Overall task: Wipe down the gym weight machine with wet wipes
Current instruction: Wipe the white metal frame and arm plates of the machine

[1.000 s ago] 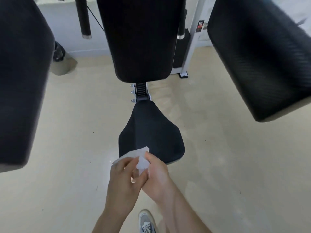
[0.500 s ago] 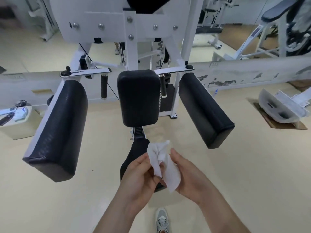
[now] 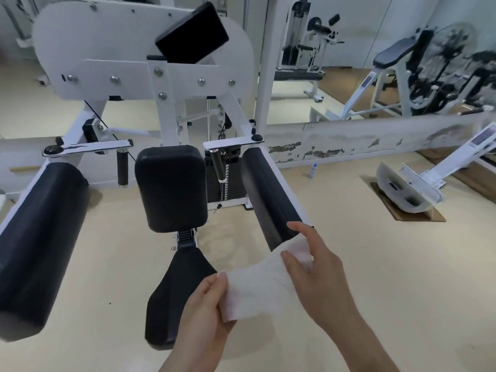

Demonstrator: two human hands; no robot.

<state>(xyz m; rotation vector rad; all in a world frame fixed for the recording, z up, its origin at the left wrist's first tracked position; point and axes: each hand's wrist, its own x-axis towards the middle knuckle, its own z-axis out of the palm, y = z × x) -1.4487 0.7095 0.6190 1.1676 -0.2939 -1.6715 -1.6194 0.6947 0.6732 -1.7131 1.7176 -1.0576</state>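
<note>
A white weight machine (image 3: 142,68) stands before me with a black back pad (image 3: 171,186), a black seat (image 3: 177,291), a left arm pad (image 3: 40,242) and a right arm pad (image 3: 271,197). A white wet wipe (image 3: 257,288) is stretched flat between both hands, just in front of the right arm pad's near end. My left hand (image 3: 206,315) pinches its lower left corner. My right hand (image 3: 319,275) holds its upper right edge, fingers spread over it.
Two black hand grips (image 3: 122,170) hang beside the back pad. A small bottle (image 3: 312,170) stands on the beige floor by the peeling low wall (image 3: 349,140). Another white machine part (image 3: 402,191) lies on a board at right. More gym machines (image 3: 442,63) show behind.
The view has risen and pulled back from the seat to the whole machine. The wipe, bunched between both hands before, is now unfolded and stretched out, my right hand having moved toward the right arm pad.
</note>
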